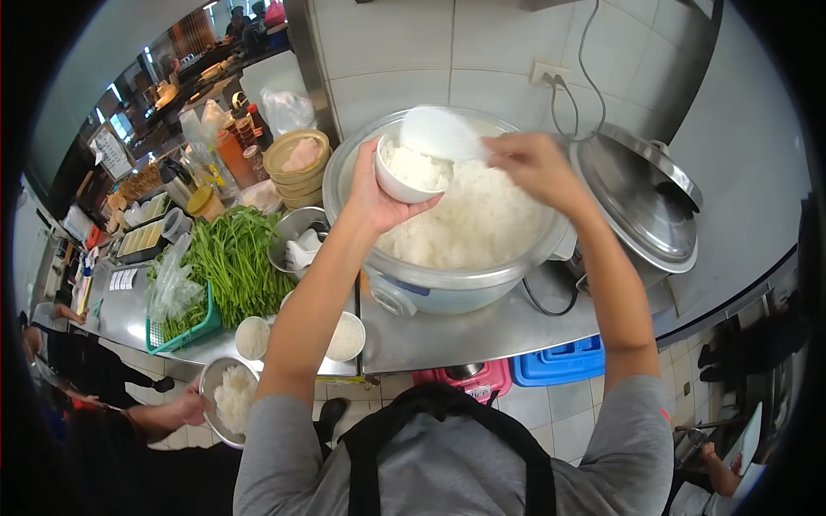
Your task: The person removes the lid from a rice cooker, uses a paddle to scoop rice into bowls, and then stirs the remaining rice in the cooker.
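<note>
Head camera view: near the upper middle of the frame, the left hand [377,199] holds a small white bowl [404,187] of rice over the left part of a large tub [473,278]. Its fingers and thumb are wrapped around the bowl's outside, and the bowl tilts a little. The right hand [535,165] has its fingers closed on the handle end of a white paddle [440,133], whose blurred blade is above the bowl's far rim. Loose rice [482,228] fills much of the tub below.

Spilling looks like the main risk: a steeper tilt or a knock from the blade could tip grains over the rim. Those falling inward would land back in the tub, but some could reach the counter [447,331]. Pressing too hard with the paddle could also push the bowl out of the one-handed grip, and steam or hot rice might make those fingers flinch.

At left, leafy greens [237,258] lie beside a metal pot [280,251]. At lower left, another person's hand [189,408] holds a metal bowl [212,378] of rice near the left arm, so an elbow swung outward might bump it.
</note>
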The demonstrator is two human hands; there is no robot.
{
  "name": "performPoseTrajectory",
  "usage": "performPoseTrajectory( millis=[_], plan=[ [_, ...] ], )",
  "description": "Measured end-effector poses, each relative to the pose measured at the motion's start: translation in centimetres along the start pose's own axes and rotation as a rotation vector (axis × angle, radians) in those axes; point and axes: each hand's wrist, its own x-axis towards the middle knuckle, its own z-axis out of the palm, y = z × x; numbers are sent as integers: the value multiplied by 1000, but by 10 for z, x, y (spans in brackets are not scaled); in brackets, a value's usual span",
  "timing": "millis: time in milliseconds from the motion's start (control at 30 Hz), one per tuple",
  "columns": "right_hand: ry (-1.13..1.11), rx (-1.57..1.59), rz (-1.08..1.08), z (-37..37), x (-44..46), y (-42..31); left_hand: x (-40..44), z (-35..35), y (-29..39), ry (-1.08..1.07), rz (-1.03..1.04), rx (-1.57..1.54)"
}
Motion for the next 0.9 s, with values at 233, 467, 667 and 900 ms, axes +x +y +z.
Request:
performPoseTrajectory(
  millis=[233, 467, 667, 900],
  plan=[
    [-68, -241, -117, 16, -11, -12, -5, 4, -6, 9, 24, -33],
    [15, 6, 39, 19, 3, 19, -4, -10, 1, -121, -58, 1],
    [-2, -958, -218, 49, 6, 91, -28, -15, 14, -47, 69, -7],
    [-466, -620, -176, 21, -46, 58, -45, -24, 23, -62, 127, 84]
  ],
)
